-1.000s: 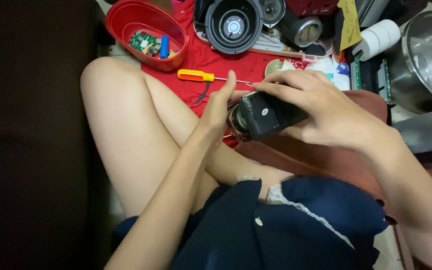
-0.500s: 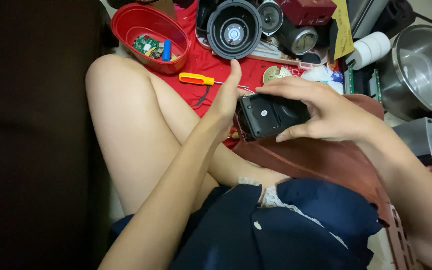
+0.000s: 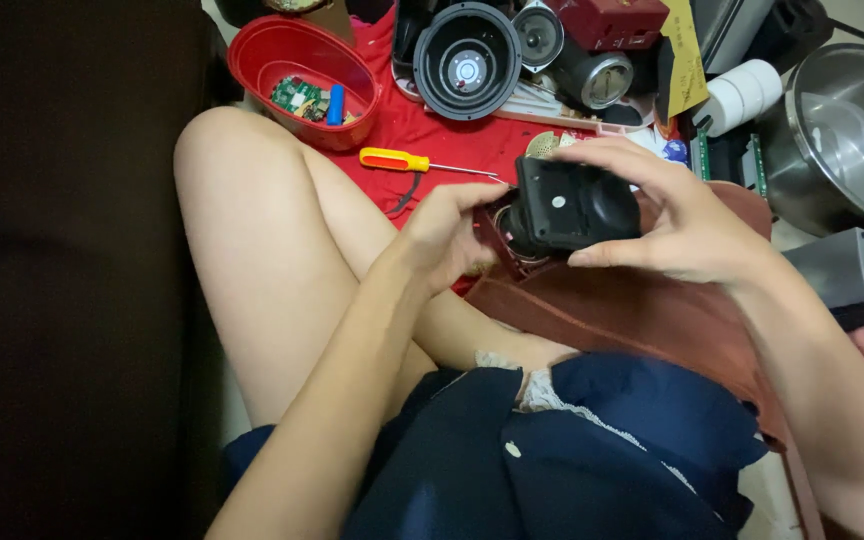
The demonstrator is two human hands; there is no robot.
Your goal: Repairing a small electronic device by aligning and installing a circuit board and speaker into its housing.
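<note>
Over the lap, both hands grip a black box: right hand wrapped around it, left hand pinching its left edge. Far right, yellow tag hangs beside white tape roll.

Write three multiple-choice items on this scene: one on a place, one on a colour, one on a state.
1. Where does the screwdriver lie?
A. in the red bowl
B. on the red cloth
C. in the steel pot

2. What colour is the cylinder in the red bowl?
A. blue
B. white
C. green

3. How is the black device held?
A. by both hands
B. by one hand
C. by neither hand

Answers:
1 B, it lies on the red cloth beside the bowl.
2 A, it shows blue.
3 A, the left hand and right hand both grip it.
</note>
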